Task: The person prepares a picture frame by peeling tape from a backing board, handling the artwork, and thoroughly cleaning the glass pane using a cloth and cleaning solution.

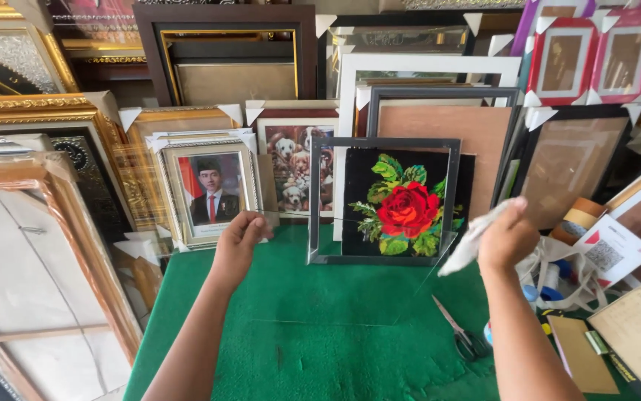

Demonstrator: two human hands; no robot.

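The left hand (240, 236) is pinching the upper left corner of a clear glass pane (335, 275), fingers closed on its edge, holding it tilted above the green counter (320, 356). The right hand (508, 236) is gripping a crumpled white cloth (469, 245), fingers clamped around it, at the pane's 3 o'clock edge. Behind the pane, at 12 o'clock, a grey frame (384, 142) is leaning before a red rose embroidery (407, 209). Scissors (458, 333) are lying on the counter at 5 o'clock from the pane, near the right forearm.
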